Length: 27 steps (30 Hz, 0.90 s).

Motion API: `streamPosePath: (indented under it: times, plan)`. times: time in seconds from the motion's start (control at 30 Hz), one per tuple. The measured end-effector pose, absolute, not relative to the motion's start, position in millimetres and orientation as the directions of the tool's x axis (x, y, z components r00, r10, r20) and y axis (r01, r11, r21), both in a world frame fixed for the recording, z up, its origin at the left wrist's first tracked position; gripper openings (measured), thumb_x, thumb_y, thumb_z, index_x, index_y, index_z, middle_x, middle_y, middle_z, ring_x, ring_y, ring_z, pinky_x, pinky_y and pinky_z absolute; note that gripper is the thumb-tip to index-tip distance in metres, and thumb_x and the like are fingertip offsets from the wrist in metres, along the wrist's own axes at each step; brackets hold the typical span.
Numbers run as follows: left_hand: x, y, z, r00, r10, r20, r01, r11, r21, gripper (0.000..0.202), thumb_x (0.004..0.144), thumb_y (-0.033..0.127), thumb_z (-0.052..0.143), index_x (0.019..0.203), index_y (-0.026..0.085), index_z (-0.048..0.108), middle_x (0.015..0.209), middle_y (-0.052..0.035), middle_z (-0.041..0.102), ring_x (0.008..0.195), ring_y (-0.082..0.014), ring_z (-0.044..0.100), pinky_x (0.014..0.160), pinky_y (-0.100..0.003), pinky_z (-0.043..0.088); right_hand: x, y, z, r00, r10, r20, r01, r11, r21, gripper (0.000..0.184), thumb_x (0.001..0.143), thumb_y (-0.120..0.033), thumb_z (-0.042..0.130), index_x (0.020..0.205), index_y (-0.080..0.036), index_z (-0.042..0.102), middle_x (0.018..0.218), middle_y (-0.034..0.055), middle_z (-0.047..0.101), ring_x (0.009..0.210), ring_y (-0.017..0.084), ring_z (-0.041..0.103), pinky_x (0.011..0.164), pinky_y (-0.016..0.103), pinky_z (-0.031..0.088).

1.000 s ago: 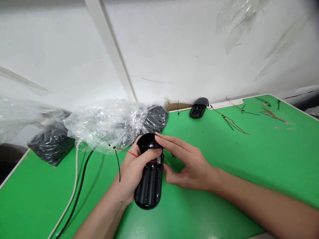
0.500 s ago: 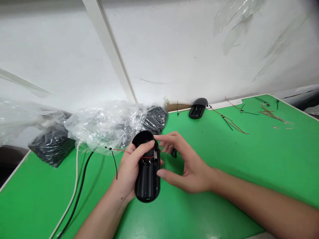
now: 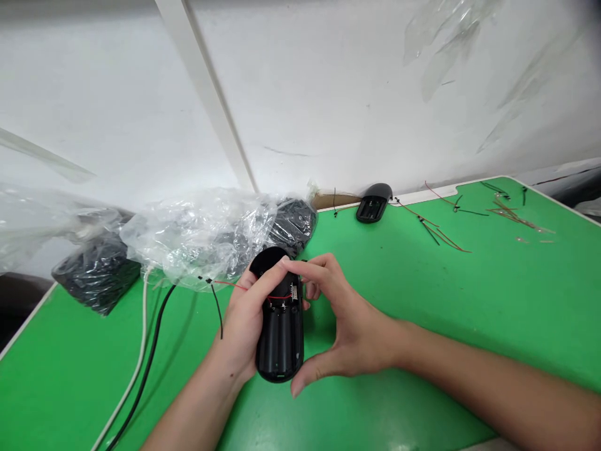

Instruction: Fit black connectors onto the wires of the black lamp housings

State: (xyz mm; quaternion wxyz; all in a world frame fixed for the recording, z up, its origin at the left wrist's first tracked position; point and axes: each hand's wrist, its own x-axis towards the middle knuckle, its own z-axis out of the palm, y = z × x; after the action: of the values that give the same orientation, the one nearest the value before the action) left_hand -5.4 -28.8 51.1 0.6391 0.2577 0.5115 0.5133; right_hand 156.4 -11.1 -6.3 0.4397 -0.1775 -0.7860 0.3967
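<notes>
My left hand [image 3: 244, 326] is wrapped round a black oval plastic housing [image 3: 280, 338], open side up, with its thumb laid across the upper part. A red wire and a black wire [image 3: 218, 304] run out of the housing to the left. My right hand [image 3: 347, 332] has closed in on the housing from the right. Its forefinger touches the upper rim beside my left thumb, its thumb rests by the lower end, and the other fingers curl behind the housing.
Clear plastic bags [image 3: 201, 235] holding black parts lie behind my hands and at the far left. Another black housing [image 3: 373, 203] lies by the wall. Loose wires and cable ties [image 3: 441, 232] are scattered at the back right. A white and a black cable [image 3: 145, 357] cross the green mat [image 3: 422, 300].
My right hand drew its outstretched fingers back, then curled and closed on the housing's right side. My left hand shifted the housing slightly.
</notes>
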Motion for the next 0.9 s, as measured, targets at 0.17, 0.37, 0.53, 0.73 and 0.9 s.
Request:
streamPosePath:
  times: [0.17,0.37,0.53,0.73,0.9]
  plan:
    - [-4.3,-28.6,49.2,-0.072,0.914,-0.4,-0.41,0.338,0.847,0.037,0.075,0.04,0.084,0.098,0.018,0.063,0.077,-0.0014,0.067,0.062,-0.0144,0.063,0.056,-0.023,0.055,153.9,-12.7,-5.3,-0.534,0.643,0.549,-0.092,0.601,-0.794,0.122,0.061,-0.046,0.096,0.159,-0.034,0.024,0.122,0.0089,0.042,0.107,0.022,0.042,0.083,0.033,0.052]
    - [-2.8,-29.2,51.9,-0.088,0.901,-0.424,-0.385,0.362,0.849,0.041,0.076,0.041,0.082,0.098,0.015,0.06,0.078,-0.0031,0.065,0.062,-0.0146,0.062,0.055,-0.023,0.054,153.0,-13.3,-7.4,-0.513,0.677,0.527,-0.094,0.566,-0.819,0.127,0.057,-0.047,0.098,0.158,-0.031,0.023,0.117,0.0075,0.04,0.092,0.018,0.044,0.078,0.033,0.051]
    - [-3.2,-30.2,51.0,-0.104,0.899,-0.426,-0.378,0.36,0.853,0.045,0.076,0.047,0.083,0.097,0.015,0.059,0.08,-0.0038,0.068,0.061,-0.0146,0.063,0.054,-0.022,0.053,153.0,-14.2,-9.7,-0.523,0.692,0.497,-0.071,0.546,-0.835,0.124,0.06,-0.051,0.096,0.157,-0.031,0.022,0.115,0.0072,0.041,0.088,0.017,0.045,0.075,0.032,0.05]
    - [-1.0,-29.2,52.6,-0.09,0.906,-0.414,-0.422,0.342,0.839,0.047,0.073,0.048,0.085,0.092,0.016,0.058,0.073,-0.0015,0.066,0.057,-0.0129,0.061,0.052,-0.021,0.052,152.7,-14.1,-11.8,-0.518,0.678,0.522,-0.094,0.562,-0.822,0.12,0.06,-0.047,0.096,0.155,-0.029,0.025,0.115,0.0071,0.041,0.088,0.017,0.045,0.074,0.031,0.049]
    - [-4.9,-26.9,53.3,-0.133,0.895,-0.426,-0.39,0.348,0.853,0.043,0.075,0.047,0.083,0.096,0.017,0.059,0.076,-0.0012,0.065,0.058,-0.0142,0.063,0.051,-0.023,0.052,155.0,-12.4,-7.3,-0.526,0.633,0.568,-0.109,0.612,-0.783,0.105,0.071,-0.042,0.09,0.154,-0.027,0.028,0.118,0.0085,0.043,0.096,0.019,0.048,0.08,0.034,0.05]
